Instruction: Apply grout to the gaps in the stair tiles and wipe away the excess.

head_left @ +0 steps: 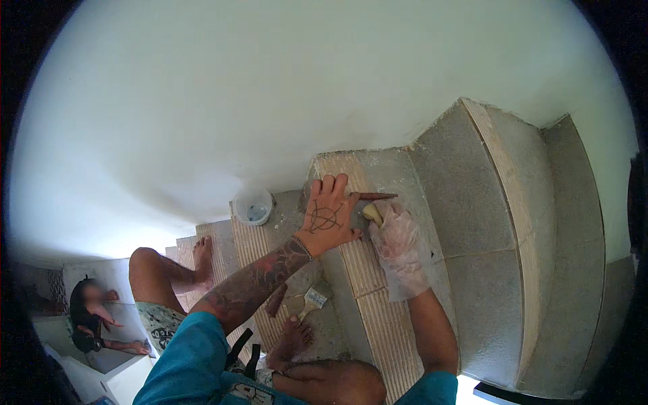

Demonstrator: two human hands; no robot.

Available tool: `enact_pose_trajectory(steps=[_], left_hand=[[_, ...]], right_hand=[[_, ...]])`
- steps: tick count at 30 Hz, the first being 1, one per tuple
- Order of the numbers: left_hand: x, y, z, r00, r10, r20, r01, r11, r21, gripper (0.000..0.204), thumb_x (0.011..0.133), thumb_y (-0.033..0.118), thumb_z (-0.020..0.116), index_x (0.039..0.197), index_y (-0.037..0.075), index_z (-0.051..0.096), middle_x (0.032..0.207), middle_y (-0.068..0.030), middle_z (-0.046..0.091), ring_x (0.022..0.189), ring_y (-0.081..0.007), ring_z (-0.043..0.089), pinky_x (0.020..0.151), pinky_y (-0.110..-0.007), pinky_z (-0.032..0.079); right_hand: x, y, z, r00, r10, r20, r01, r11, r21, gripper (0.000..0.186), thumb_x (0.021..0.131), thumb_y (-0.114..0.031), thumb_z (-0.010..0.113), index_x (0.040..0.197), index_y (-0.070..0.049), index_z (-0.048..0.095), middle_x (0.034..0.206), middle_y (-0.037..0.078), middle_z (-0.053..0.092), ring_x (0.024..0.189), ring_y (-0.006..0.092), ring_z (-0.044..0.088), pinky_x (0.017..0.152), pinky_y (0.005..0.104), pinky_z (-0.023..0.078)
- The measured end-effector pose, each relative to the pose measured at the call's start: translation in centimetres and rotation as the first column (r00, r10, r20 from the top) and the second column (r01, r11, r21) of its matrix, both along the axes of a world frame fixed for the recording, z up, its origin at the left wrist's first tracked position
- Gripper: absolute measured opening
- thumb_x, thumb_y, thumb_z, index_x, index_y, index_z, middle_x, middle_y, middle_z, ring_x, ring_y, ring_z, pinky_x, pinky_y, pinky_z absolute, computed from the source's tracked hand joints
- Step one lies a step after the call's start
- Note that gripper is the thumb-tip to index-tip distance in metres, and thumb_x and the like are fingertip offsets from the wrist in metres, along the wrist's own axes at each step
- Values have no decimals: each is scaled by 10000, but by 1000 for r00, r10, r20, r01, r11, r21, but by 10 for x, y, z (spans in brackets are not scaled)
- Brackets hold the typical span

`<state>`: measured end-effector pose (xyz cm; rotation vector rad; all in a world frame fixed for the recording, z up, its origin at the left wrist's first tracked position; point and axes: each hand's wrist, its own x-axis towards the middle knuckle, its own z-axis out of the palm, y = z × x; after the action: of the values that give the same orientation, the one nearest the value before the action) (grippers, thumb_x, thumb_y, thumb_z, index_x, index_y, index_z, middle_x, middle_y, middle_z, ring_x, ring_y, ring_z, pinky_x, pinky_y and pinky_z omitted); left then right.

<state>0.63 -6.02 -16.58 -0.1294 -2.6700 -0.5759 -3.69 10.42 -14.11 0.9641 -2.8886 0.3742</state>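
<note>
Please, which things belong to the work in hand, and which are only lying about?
Apparently in use:
- yellowish object, in the gloved right hand
- brown stick, at the left hand

Lying aside, perhaps also for use:
- paintbrush
- reddish-brown object
- clear tub

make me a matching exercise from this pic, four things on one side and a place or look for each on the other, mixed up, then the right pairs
Things
1. left hand
2. right hand
3. tub
4. brush

Place or look
A. lying by a bare foot
B. inside a clear glove
C. bare, with a tattoo on its back
D. next to the pale wall

Right pairs
1-C, 2-B, 3-D, 4-A
</note>
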Motion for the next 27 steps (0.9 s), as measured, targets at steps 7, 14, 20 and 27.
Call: enact_pose_trajectory(steps=[7, 14, 20, 27], left_hand=[[-2, 1, -1, 998, 52, 21, -53, 998, 43, 668, 496, 424, 757, 1048, 79, 607, 1029, -103, 382, 969, -269, 353, 825, -378, 293], [25, -11, -10, 998, 39, 43, -45, 987, 153, 687, 495, 403, 771, 1061, 62, 584, 1107, -132, 379, 1037, -303, 339, 878, -406, 286], [99, -55, 9, 999, 27, 23, -32, 972, 233, 417, 681, 231, 717, 1036, 56, 586, 1022, -137, 475, 960, -289, 468, 818, -381, 402], [267, -150, 51, 771, 635, 39, -636, 767, 91, 187, 826, 156, 617, 943, 15, 581, 904, -69, 528, 795, -174, 527, 729, -283, 424]], right_hand=[[-7, -19, -9, 944, 35, -328, 1, 994, 109, 271, 789, -203, 580, 977, -10, 545, 939, 131, 560, 874, 322, 563, 754, 386, 468], [9, -18, -18, 981, 148, -124, -152, 988, -20, 278, 847, -222, 502, 1033, -26, 566, 944, 130, 586, 847, 288, 572, 740, 399, 460], [-67, 55, -60, 780, 297, -550, -123, 936, 331, 329, 887, -135, 433, 1168, 19, 506, 1030, 167, 593, 911, 294, 581, 745, 438, 469], [-83, 12, -103, 817, 101, -568, -352, 867, -352, 233, 874, -260, 500, 997, -100, 616, 883, 162, 605, 771, 322, 588, 682, 394, 482]])
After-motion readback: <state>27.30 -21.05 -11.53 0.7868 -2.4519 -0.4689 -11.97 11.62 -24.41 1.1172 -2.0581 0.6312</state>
